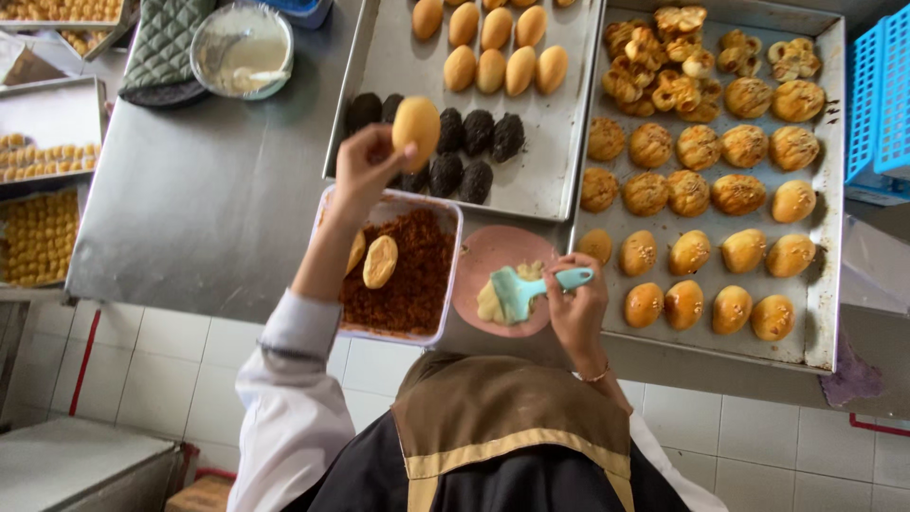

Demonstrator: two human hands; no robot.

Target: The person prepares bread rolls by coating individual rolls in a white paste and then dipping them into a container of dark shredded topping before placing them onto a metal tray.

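Left hand [365, 166] clamped on golden bun [416, 126]; right hand [575, 308] grips teal brush [531, 286].

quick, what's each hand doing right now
Left hand: closed on a plain golden bun, lifted above the tub of brown floss.
Right hand: closed on a teal pastry brush over the pink plate.

It was a bakery kitchen, a working one rather than a home. A steel table [209, 209] carried big metal baking trays [555, 171] crowded with rows of golden buns [697, 251] and dark rolls [479, 133]. More trays of small pastries [38, 237] sat at its left edge, a quilted oven mitt [166, 43] near the far edge, and white tiled floor [142, 370] lay below.
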